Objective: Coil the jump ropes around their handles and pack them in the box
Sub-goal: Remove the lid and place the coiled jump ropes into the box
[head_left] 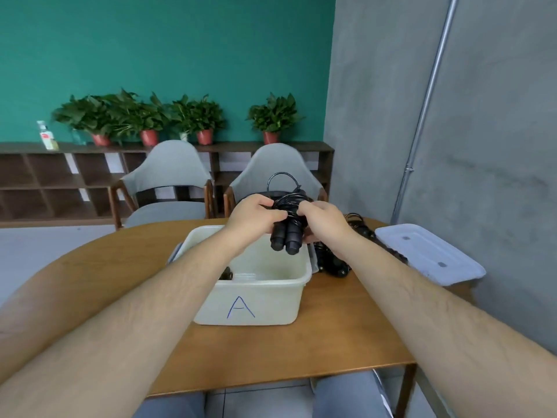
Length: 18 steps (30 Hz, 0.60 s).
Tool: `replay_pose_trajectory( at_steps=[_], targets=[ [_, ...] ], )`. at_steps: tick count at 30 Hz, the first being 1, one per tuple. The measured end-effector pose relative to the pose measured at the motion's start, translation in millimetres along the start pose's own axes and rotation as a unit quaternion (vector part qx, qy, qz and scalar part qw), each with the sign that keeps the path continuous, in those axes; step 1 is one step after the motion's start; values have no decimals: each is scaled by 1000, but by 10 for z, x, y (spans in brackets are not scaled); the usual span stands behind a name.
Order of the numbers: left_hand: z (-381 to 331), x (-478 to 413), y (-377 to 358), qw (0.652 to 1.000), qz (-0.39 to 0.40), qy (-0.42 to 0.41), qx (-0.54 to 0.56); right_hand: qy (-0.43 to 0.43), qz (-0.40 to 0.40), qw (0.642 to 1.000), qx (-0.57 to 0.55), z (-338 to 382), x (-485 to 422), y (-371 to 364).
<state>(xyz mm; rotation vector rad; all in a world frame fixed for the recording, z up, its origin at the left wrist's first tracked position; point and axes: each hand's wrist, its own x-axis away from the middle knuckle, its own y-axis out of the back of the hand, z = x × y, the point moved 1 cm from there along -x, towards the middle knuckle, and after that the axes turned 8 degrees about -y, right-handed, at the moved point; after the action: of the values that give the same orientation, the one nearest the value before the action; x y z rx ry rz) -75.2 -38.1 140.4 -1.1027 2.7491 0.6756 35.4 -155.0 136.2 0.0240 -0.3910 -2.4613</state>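
Jump rope: the black jump rope is hanging in the air over the far right corner of the box, both hands on it.
Handles: the two thick handles are lying side by side, butt ends pointing down towards the person.
Cord: the cord is sitting wound round the upper part, with one loop springing up free above the hands.
Left hand: the left hand is gripping the bundle from the left, fingers curled over the wraps.
Right hand: the right hand is pinching the wraps from the right, fingertips tucked in.
Box: it is standing open near the middle of the worktop, marked with an A; something dark is lying in its near left corner, too hidden to name.
Loose ropes: more black ropes are waiting on the worktop just beside the box's right wall.
Lid: the lid is resting at the worktop's right edge.
Handling: I'm judging the bundle light, the handles stiff and grippy, the cord thin and springy, so it is looking eager to uncoil.
Where to hold: clamping across the wraps where they cross the handles is looking safest; that free loop is needing tucking before the drop.
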Motion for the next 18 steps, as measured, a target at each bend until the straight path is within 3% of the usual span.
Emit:
replay_pose_trajectory(
  at_steps=[4, 9, 18],
  targets=[
    [242, 34, 446, 999, -8, 34, -16, -11, 63, 997, 36, 64, -51, -477],
    [454, 26, 712, 991, 48, 92, -84, -49, 123, 985, 109, 58, -161, -841],
    [1009, -143, 658, 958, 182, 185, -121, -185, 228, 923, 249, -164, -324, -1139]
  ],
)
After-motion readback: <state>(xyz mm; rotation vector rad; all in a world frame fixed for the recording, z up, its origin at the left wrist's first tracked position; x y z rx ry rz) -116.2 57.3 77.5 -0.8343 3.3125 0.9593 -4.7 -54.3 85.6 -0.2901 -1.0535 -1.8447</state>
